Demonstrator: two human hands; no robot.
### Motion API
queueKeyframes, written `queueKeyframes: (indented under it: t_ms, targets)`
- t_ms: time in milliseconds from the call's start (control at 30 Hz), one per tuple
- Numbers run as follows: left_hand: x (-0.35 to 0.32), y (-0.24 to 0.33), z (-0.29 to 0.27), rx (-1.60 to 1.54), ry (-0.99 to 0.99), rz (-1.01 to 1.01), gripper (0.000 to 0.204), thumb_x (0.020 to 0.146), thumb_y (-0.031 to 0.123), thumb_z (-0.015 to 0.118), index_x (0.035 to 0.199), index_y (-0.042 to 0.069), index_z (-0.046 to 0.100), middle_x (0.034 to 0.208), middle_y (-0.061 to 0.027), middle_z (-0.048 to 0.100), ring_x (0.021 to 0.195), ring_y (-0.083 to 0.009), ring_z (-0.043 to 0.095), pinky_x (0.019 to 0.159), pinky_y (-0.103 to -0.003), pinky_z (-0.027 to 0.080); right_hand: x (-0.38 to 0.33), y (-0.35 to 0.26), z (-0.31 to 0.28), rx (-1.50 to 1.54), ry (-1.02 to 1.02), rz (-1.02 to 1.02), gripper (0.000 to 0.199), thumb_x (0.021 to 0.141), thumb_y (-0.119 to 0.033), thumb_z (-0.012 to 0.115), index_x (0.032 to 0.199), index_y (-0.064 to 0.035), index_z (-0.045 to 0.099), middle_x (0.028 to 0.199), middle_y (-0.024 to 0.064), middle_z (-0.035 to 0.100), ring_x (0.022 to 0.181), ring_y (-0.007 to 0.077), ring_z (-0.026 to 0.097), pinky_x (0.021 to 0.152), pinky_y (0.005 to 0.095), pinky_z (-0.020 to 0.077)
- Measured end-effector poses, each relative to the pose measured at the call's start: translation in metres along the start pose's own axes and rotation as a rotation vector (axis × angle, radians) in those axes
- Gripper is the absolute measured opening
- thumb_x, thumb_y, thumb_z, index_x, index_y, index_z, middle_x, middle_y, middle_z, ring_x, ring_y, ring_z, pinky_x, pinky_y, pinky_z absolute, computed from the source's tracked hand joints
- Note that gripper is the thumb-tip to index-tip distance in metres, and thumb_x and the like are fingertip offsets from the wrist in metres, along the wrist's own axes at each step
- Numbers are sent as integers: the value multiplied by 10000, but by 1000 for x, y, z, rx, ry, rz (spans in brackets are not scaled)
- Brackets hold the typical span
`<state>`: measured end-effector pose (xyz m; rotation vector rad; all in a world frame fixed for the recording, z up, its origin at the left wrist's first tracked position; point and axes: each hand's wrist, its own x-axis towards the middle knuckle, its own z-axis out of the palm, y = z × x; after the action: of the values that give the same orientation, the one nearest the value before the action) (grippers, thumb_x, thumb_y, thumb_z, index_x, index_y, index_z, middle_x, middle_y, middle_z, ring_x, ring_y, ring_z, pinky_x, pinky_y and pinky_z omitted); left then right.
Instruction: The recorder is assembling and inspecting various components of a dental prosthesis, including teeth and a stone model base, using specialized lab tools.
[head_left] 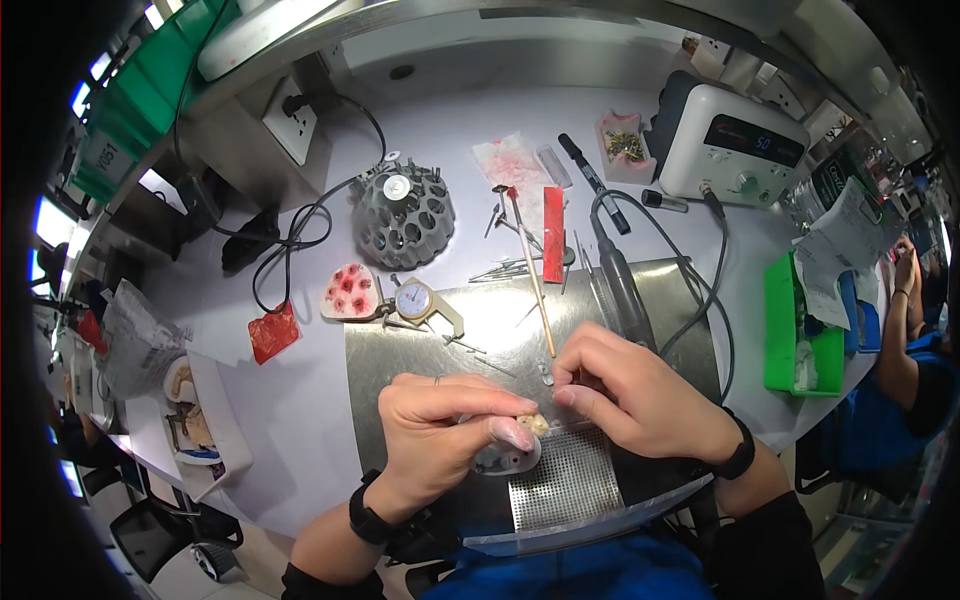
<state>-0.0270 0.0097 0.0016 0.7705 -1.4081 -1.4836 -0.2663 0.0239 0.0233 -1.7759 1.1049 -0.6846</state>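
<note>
Near the workbench's front edge, the left hand is pinching one yellowish, tooth-like piece.
Its thumb and forefinger are pressing on the piece; the right hand is hovering to the right, fingers curled, and whether it is gripping anything, one cannot tell. The step in hand seems to be steadying the piece; the next move is probably calling for a firm pinch. Farther off, one dial caliper, one red strip and one handpiece are lying; one grey bur holder is standing far left.
</note>
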Motion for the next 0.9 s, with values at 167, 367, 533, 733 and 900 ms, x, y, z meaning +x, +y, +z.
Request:
queueKeyframes:
  t_ms: [167,367,533,733,900]
  targets:
    - [9,1,7,50,-100,62,172,767,16,882,923,-22,821,808,-115,793,733,-179,762,673,-257,587,-4,2,5,318,87,-220,124,1048,-152,642,1073,-32,618,1060,42,535,847,99,506,749,252,438]
    - [7,-1,6,81,-109,52,139,776,44,885,884,-12,819,803,-108,793,725,-184,756,674,-264,585,-5,-4,14,310,94,-282,131,1029,-151,677,1097,-42,654,1127,66,529,794,90,508,687,241,458]
    - [6,-2,7,113,-82,47,134,786,63,883,879,-11,819,813,-102,798,725,-187,758,671,-271,585,-6,-4,15,172,175,-326,145,978,-115,728,1092,-41,678,1113,86,572,775,116,558,654,260,490]
    - [4,-1,9,182,-48,60,148,788,66,883,900,-9,823,820,-89,801,728,-190,758,672,-267,584,-7,-8,13,56,247,-326,173,921,-81,772,1068,-38,691,1064,101,603,791,169,621,681,280,525]
    - [5,-1,10,198,-36,78,145,785,56,883,903,-5,825,829,-94,802,732,-185,760,677,-269,587,-9,-9,7,-27,239,-339,184,902,-61,779,1069,-28,710,1092,110,626,822,206,664,718,308,550]
